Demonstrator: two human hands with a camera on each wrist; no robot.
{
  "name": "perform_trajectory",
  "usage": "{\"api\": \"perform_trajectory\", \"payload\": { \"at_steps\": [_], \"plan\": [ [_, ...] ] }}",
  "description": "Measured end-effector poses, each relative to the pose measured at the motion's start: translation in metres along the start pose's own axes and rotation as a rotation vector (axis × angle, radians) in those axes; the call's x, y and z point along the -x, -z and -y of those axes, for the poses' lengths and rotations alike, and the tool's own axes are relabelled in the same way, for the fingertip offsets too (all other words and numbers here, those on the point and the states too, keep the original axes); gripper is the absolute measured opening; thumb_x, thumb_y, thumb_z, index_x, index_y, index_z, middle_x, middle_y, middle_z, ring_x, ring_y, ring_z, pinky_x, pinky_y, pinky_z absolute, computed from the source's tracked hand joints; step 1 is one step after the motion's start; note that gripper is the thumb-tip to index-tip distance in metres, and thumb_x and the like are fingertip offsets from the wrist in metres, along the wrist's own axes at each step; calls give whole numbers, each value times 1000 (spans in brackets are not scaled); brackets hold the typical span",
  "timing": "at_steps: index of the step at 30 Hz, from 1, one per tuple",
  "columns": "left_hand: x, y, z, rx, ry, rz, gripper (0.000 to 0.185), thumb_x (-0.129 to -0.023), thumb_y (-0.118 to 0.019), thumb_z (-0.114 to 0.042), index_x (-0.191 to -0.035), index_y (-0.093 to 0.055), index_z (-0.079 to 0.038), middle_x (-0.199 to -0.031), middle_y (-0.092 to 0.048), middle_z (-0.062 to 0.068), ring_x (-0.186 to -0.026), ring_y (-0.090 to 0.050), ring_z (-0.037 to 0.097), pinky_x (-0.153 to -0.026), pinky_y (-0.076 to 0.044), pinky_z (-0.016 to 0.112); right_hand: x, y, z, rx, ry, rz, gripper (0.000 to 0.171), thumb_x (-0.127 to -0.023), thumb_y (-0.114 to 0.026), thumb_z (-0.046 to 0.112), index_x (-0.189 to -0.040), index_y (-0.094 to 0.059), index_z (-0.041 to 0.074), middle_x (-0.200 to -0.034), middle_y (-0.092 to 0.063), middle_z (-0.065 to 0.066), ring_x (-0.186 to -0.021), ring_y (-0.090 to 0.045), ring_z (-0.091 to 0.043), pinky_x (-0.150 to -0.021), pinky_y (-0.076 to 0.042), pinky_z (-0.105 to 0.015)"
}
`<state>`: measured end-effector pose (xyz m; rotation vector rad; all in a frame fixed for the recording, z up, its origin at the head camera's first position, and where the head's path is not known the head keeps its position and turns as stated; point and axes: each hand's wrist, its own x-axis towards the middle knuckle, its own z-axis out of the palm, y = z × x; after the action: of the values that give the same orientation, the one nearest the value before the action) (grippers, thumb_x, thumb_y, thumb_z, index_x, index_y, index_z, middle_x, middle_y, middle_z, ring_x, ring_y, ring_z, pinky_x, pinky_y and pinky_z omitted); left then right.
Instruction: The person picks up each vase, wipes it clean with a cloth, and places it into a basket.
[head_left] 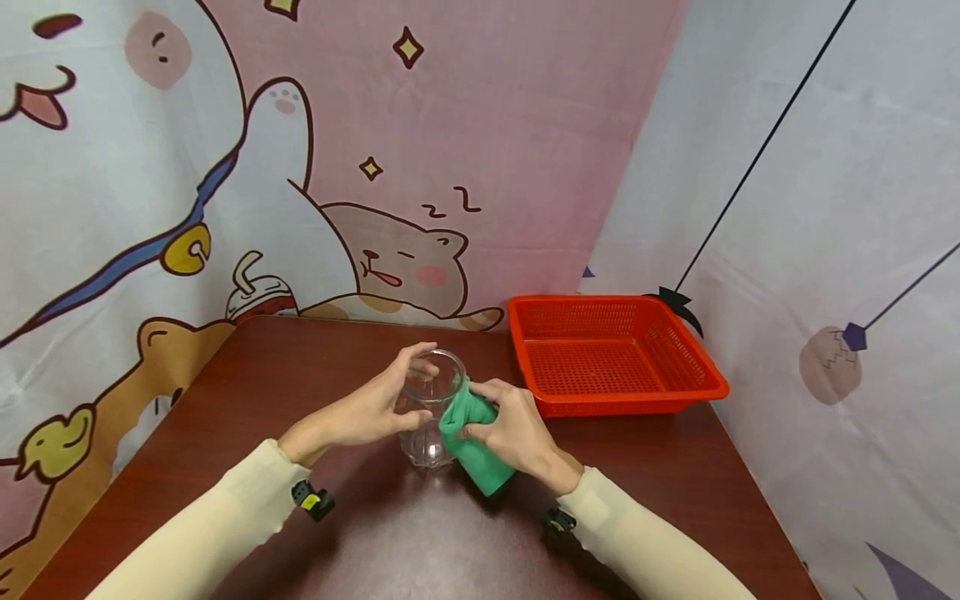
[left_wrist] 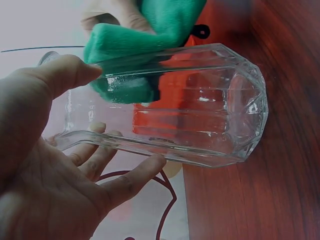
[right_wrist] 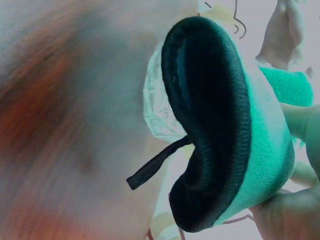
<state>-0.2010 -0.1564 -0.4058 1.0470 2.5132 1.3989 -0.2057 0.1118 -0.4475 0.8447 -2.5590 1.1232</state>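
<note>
A clear glass jar (head_left: 429, 448) with a round mouth and faceted base stands upright in the middle of the table. My left hand (head_left: 366, 414) holds it from the left, thumb in front and fingers behind; the left wrist view shows the jar (left_wrist: 205, 112) between them. From the right, my right hand (head_left: 522, 431) pinches a green cleaning mitt (head_left: 486, 463) against the jar's side just below the rim. The mitt (right_wrist: 267, 150) has black edging, an open dark cuff and a black hanging loop (right_wrist: 159, 162). Its other end is partly hidden by the right fingers.
A red plastic basket (head_left: 540, 400) with perforated walls stands at the table's back right. The dark red-brown wooden table (head_left: 300, 358) meets a cartoon-printed cloth (head_left: 540, 150) at the back and sides.
</note>
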Motion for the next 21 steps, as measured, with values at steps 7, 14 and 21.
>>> {"api": "perform_trajectory", "payload": {
  "at_steps": [7, 14, 21],
  "plan": [
    [0, 0, 0, -4, 0, -3, 96, -92, -77, -6, -161, -15, -28, -143, -48, 3, -134, -50, 26, -101, -48, 45, -6, 4, 5, -60, 20, -53, 59, -73, -97, 23, -128, -75, 21, -106, -70, 16, -88, -65, -2, -75, -56, -26],
    [-1, -1, 0, -19, 4, -9, 96, -92, -77, -4, -161, -14, -28, -143, -48, 3, -133, -50, 20, -100, -49, 44, -8, 8, 8, -164, 34, -90, 60, -75, -96, 19, -131, -73, 17, -108, -71, 12, -95, -68, -6, -83, -58, -29],
    [-1, -2, 0, -8, 1, -3, 96, -92, -76, -5, -162, -13, -28, -145, -47, 3, -135, -48, 20, -100, -49, 44, -10, 12, 8, -247, 63, -136, 61, -80, -93, 20, -136, -69, 18, -111, -72, 8, -99, -70, -12, -85, -59, -36]
  ]
}}
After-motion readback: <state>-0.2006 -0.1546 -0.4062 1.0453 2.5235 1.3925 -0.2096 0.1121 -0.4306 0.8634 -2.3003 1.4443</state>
